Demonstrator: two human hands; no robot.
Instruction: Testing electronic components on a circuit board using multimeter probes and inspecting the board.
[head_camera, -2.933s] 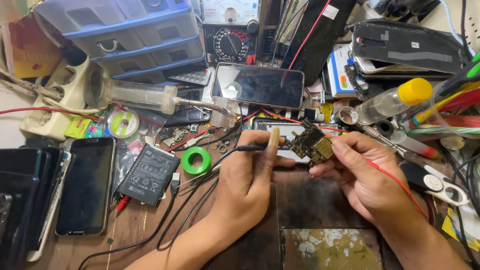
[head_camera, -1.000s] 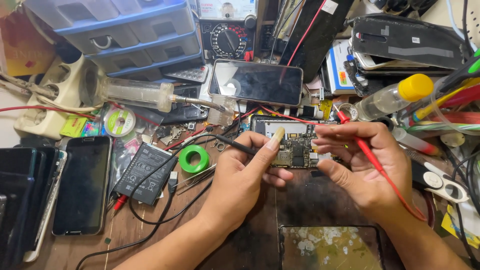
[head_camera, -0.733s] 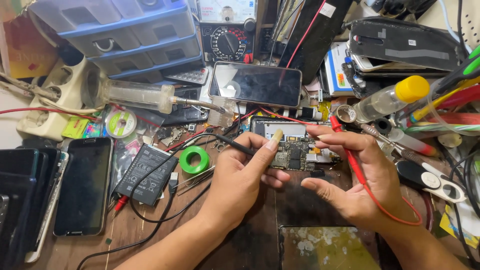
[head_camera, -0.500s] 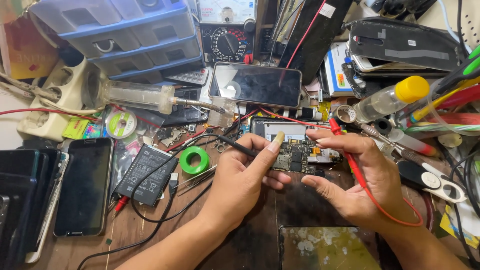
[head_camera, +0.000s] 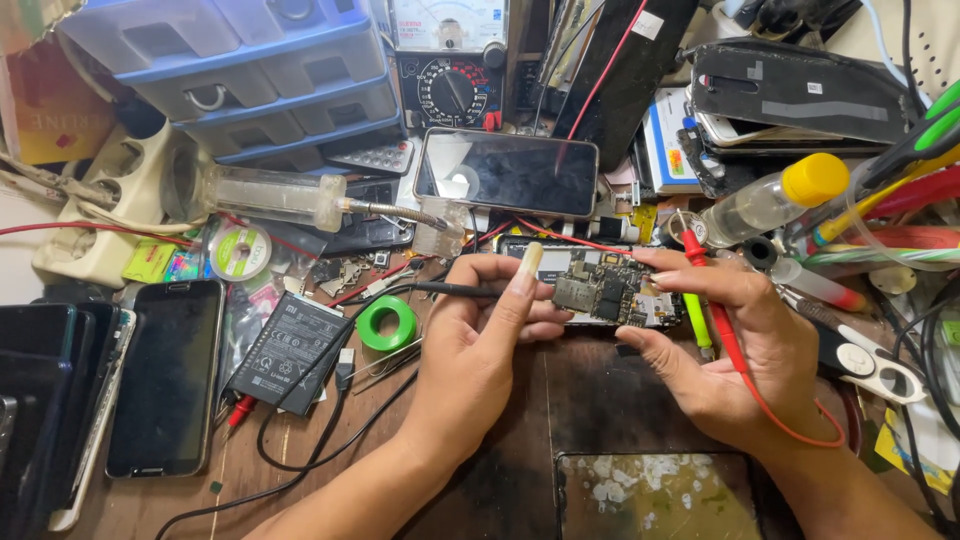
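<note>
Green tape roll (head_camera: 387, 323), black battery (head_camera: 291, 350), dark phone (head_camera: 167, 375), blue drawers (head_camera: 235, 70), yellow-capped bottle (head_camera: 772, 197).

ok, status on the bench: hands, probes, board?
Left hand holds black probe at circuit board. Right hand holds red probe beside the board's right edge. Green tape roll, battery close by left.
</note>
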